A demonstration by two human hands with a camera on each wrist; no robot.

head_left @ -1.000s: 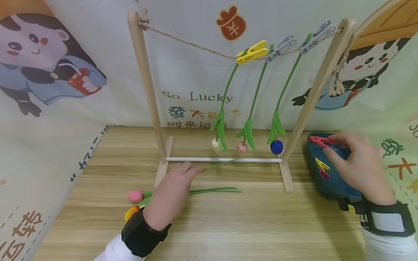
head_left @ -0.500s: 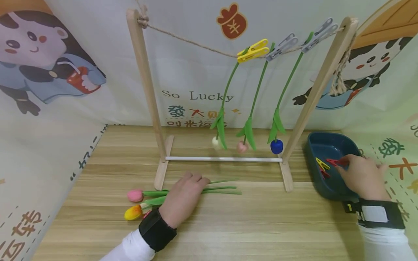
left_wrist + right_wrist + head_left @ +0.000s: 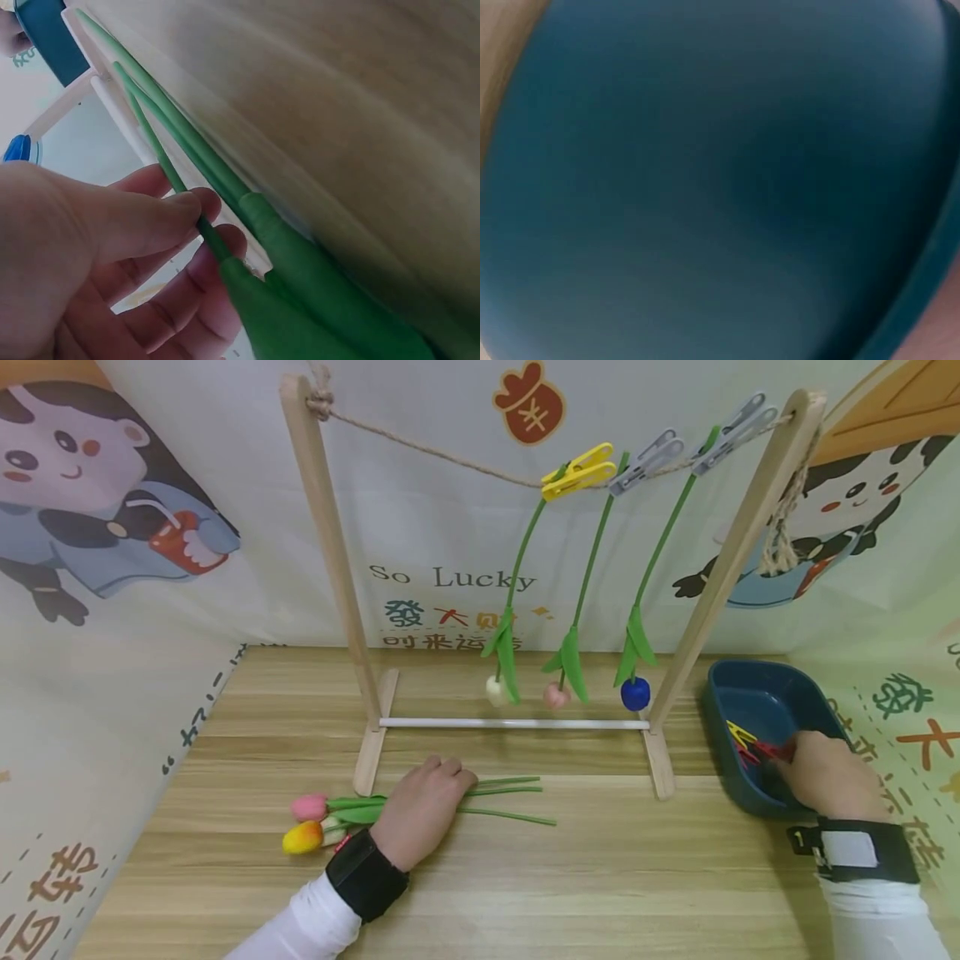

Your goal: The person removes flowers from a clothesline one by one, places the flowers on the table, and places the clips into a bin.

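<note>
My left hand lies low over a bunch of artificial tulips. In the left wrist view, its thumb and fingers pinch one green tulip stem, beside other stems. A pink tulip head, a yellow-orange one and a pale one show left of the hand. My right hand reaches into a dark blue basin, fingertips holding a red clothespin. Those fingertips are partly hidden; the basin wall fills most of the right wrist view.
Behind the hands stands a wooden frame with a rope. Three tulips hang head down from it, by a yellow clothespin and two grey clothespins. More clothespins lie in the basin. A white rod joins the frame's feet.
My right hand has moved lower and nearer in the basin with the red clothespin. My left hand has come down and slightly right, bringing its stem back beside the others.
</note>
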